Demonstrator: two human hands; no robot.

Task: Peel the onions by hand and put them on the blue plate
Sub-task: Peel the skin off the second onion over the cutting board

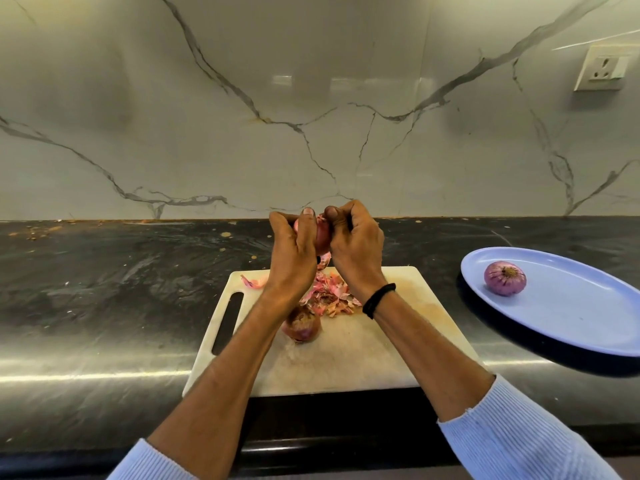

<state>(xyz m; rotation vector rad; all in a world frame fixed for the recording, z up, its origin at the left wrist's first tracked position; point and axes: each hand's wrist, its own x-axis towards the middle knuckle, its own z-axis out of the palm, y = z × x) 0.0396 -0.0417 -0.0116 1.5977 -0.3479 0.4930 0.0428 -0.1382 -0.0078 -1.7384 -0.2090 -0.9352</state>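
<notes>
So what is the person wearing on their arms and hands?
A light blue ribbed top: the left sleeve and right sleeve are pushed up, leaving the forearms bare. A black band circles the right wrist. The left hand and right hand wear no gloves, and no rings show.

Both hands, left hand (292, 252) and right hand (356, 245), grip one onion (322, 239) above the cutting board (346, 355).

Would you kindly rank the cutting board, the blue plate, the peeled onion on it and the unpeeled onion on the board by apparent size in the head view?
1. cutting board
2. blue plate, cut off by the frame edge
3. peeled onion and unpeeled onion: about alike, so unranked
</notes>
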